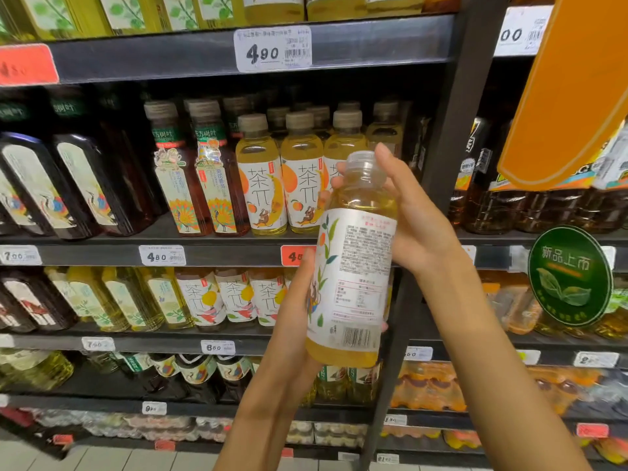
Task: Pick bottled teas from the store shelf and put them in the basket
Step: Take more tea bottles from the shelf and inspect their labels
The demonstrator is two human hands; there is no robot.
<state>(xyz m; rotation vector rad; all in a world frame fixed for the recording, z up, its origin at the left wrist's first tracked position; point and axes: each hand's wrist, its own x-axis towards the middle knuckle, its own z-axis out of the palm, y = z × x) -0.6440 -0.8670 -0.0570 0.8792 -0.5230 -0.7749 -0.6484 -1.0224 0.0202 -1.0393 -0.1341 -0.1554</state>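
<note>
I hold a bottled tea (353, 266) upright in front of the shelf, its yellow liquid and white label with small print and a barcode turned toward me. My left hand (299, 300) grips its lower half from the left and beneath. My right hand (411, 215) grips its shoulder and clear cap from the right, the thumb reaching up beside the cap. Behind it, matching yellow tea bottles (261, 178) stand in a row on the dark shelf (210, 253). No basket is in view.
Dark tea bottles (85, 185) fill the shelf's left side, and brown ones with peacock labels (200, 171) stand beside the yellow row. A black upright post (445, 137) divides the shelving. An orange sign (574, 93) and a round green tag (571, 277) jut out on the right.
</note>
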